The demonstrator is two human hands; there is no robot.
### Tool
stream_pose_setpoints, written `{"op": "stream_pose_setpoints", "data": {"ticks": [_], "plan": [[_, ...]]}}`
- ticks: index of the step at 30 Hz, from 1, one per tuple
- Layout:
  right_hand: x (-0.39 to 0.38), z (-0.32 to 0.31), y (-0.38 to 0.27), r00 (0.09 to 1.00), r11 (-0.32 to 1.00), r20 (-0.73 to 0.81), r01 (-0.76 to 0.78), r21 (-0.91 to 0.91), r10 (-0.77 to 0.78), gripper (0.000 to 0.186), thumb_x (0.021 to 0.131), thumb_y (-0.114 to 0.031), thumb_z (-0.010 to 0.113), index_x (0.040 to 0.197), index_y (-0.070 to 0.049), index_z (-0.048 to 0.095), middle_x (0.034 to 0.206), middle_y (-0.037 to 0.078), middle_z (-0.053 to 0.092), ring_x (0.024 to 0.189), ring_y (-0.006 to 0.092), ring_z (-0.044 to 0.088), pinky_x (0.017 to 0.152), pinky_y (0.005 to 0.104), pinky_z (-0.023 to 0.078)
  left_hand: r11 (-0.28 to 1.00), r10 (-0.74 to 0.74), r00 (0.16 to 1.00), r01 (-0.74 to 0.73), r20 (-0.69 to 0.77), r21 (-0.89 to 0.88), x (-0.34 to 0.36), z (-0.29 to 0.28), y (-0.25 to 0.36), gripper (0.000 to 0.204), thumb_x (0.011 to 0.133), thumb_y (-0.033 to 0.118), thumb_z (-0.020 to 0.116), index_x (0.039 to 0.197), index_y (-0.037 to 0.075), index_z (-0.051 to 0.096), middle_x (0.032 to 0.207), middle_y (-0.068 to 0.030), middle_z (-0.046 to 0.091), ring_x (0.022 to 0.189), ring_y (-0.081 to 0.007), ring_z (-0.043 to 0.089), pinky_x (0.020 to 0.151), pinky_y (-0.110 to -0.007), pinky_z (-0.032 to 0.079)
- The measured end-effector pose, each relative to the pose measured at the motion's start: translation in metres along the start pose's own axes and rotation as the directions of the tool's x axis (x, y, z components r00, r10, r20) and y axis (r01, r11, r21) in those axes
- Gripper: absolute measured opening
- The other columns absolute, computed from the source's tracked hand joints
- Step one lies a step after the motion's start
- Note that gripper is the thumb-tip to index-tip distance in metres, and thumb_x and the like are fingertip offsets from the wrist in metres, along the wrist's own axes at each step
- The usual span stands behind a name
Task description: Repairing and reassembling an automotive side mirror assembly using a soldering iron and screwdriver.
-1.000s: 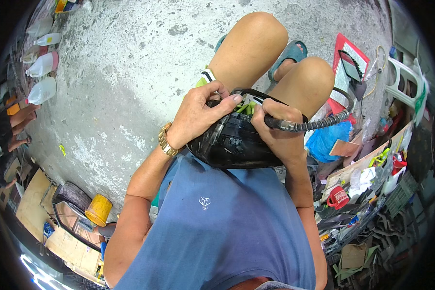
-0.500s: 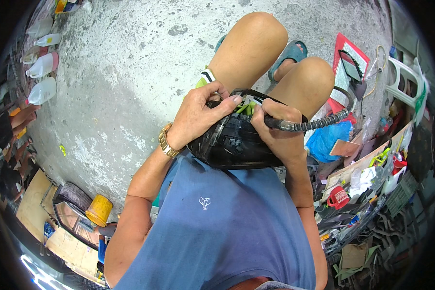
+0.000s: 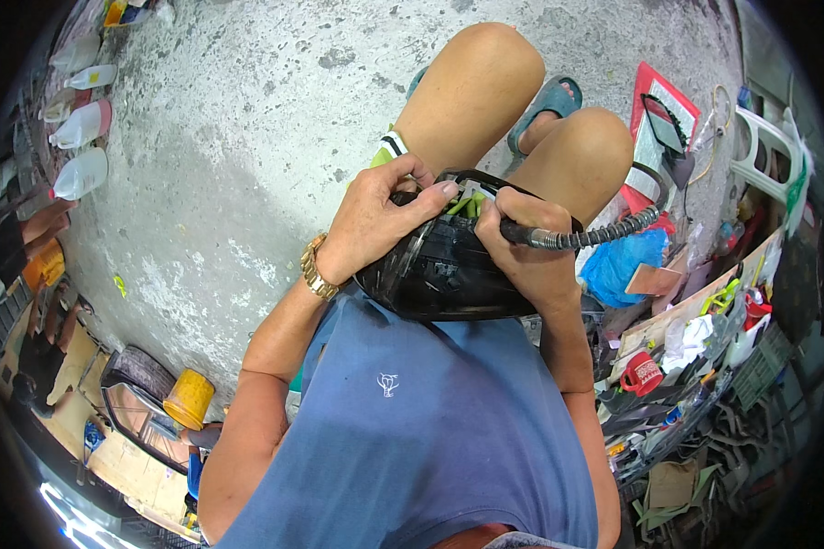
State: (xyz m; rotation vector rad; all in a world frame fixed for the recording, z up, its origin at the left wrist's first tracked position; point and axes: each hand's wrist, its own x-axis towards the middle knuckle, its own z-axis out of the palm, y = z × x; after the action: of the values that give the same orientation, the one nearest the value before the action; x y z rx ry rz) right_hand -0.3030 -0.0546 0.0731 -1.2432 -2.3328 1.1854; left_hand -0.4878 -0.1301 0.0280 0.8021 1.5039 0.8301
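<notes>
A black shell [image 3: 444, 279] rests on the lap [image 3: 563, 169], work apparently under way: left hand [image 3: 375, 218] gripping the shell's rim, right hand [image 3: 533, 259] clasping a hose-ended tool [image 3: 522, 234] at its opening; what remains I cannot tell.

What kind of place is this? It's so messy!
It looks like a workshop, perhaps a repair garage: there's a worn, blotchy concrete floor, what looks like a tire, and a row of plastic jugs along the left.
</notes>
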Motion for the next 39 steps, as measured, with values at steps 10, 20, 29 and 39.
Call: {"op": "stream_pose_setpoints", "data": {"ticks": [10,20,29,39], "plan": [[-0.024,-0.042,-0.025,0.982,0.986,-0.098,-0.156,0.065,0.162,0.023,0.078,-0.004,0.063,0.062,0.0,0.047,0.054,0.011,0.045,0.047,0.0261,0.05,0.048,0.0338,0.039,0.997,0.043,0.999,-0.043,-0.004,-0.067,0.001,0.003,-0.002,0.032,0.087,0.032,0.069,0.082,0.002,0.06,0.058,-0.0011,0.058,0.054,-0.0056,0.045,0.052,-0.023,0.036],[-0.121,-0.142,0.055,0.838,0.598,-0.457,0.21,0.773,0.297,0.025,0.08,-0.017,0.057,0.064,0.0,0.047,0.051,0.005,0.032,0.044,0.0155,0.037,0.043,0.0266,0.034,0.992,0.129,0.991,-0.129,0.042,-0.016,0.002,-0.011,-0.006,0.022,0.086,0.02,0.067,0.089,-0.001,0.06,0.063,-0.0018,0.053,0.06,-0.0048,0.044,0.055,-0.023,0.037],[-0.229,-0.062,0.287,0.466,0.396,-0.051,-0.682,0.615,0.883,0.018,0.092,-0.022,0.062,0.098,-0.005,0.062,0.071,-0.001,0.056,0.057,0.0082,0.05,0.051,0.0249,0.038,0.827,0.484,0.875,-0.452,-0.015,0.333,-0.005,-0.015,0.007,0.058,0.09,0.051,0.046,0.09,-0.005,0.064,0.083,-0.0129,0.062,0.073,-0.02,0.057,0.065,-0.031,0.045],[-0.287,0.191,0.375,0.127,0.202,-0.192,-0.873,0.444,0.973,0.029,0.089,-0.034,0.06,0.098,-0.008,0.067,0.089,0.018,0.067,0.089,0.0347,0.065,0.076,0.0446,0.05,0.921,0.193,0.979,-0.158,-0.066,0.355,-0.003,0.007,0.022,0.07,0.096,0.067,0.023,0.087,0.004,0.051,0.073,-0.0034,0.048,0.069,-0.0126,0.044,0.066,-0.024,0.036]]}}
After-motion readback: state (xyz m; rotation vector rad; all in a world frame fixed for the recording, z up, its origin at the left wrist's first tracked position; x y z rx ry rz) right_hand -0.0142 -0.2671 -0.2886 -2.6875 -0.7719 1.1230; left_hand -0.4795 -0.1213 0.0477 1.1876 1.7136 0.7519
